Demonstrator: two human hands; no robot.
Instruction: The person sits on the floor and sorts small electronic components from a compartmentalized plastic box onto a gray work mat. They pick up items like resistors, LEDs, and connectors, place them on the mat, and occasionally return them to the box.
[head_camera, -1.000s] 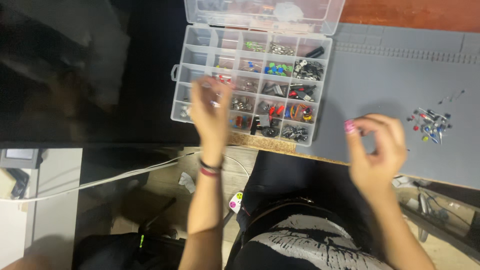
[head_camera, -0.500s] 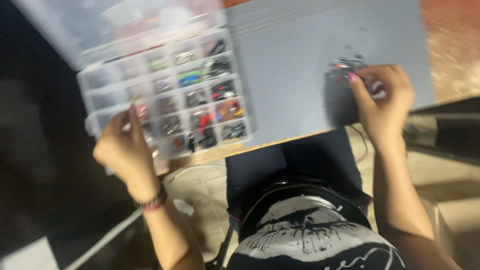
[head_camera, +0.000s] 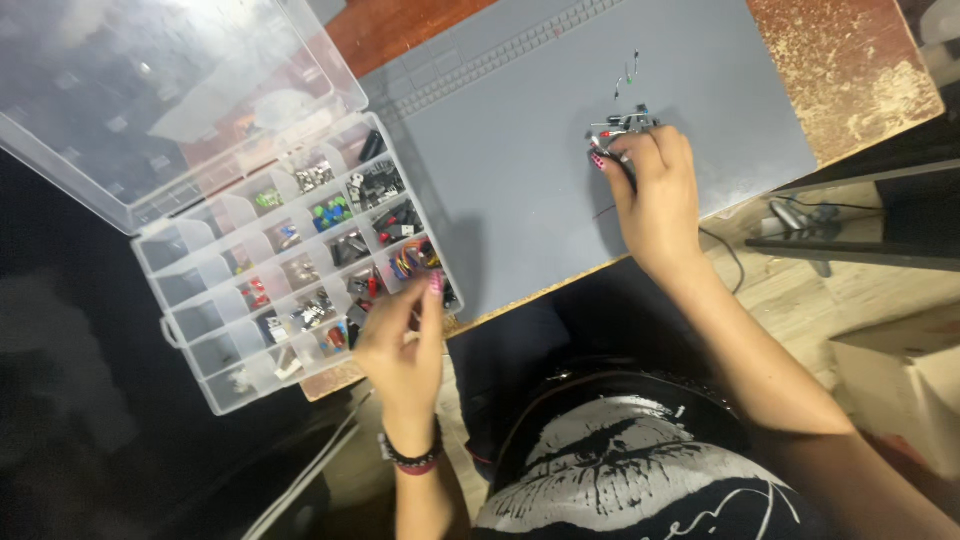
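- The left hand (head_camera: 400, 345) hovered over the near edge of a clear plastic box (head_camera: 205, 385), fingers loosely curled and bunched together; whether they pinched anything could not be told from this view.
- The box was a flat rectangular tray split by thin walls into many small square cells, its hinged see-through lid (head_camera: 170, 90) thrown open and lying flat behind it.
- The cells held small parts (head_camera: 330, 212) in green, blue, red, black and shiny metal, too tiny to tell apart further.
- The right hand (head_camera: 655, 195) rested on a smooth grey rubbery mat (head_camera: 520, 170), fingers curled down and pressed close together on a small heap of little wired parts (head_camera: 620, 125).
- That heap lay at the fingertips near the far right part of the mat, well apart from the box; two or three loose parts (head_camera: 628, 72) lay just beyond it.
- The mat had a ribbed strip of small moulded slots along its far edge.
- Under the mat showed a worn wooden table (head_camera: 850, 70), reddish brown with pale scuffed patches.
- A dark beaded band (head_camera: 410, 460) circled the left wrist.
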